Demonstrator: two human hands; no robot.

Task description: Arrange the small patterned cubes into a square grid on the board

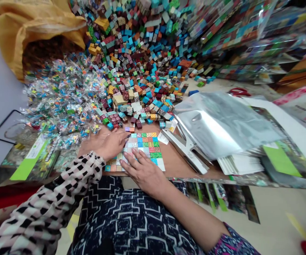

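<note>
On the brown board (174, 166) in front of me lies a flat grid of small coloured blocks (155, 145), in rows of blue, green, white and orange. My right hand (142, 170) rests flat across the grid's middle and lower part, fingers spread, covering several blocks. At the grid's upper left edge is my left hand (112, 143), its fingers bent and pressed together near a corner block. A small dark spot shows at its fingertips, and what they hold, if anything, is hidden. Two loose blocks, one purple and orange (129, 129), lie just above the grid.
A large heap of loose blocks (137, 71) fills the back. Small clear packets (68, 92) pile up at left beside a yellow sack (36, 21). A stapler (187, 152), clear plastic bags (227, 120) and red-handled scissors (239, 92) are at right. Bagged block sets (238, 39) stack behind.
</note>
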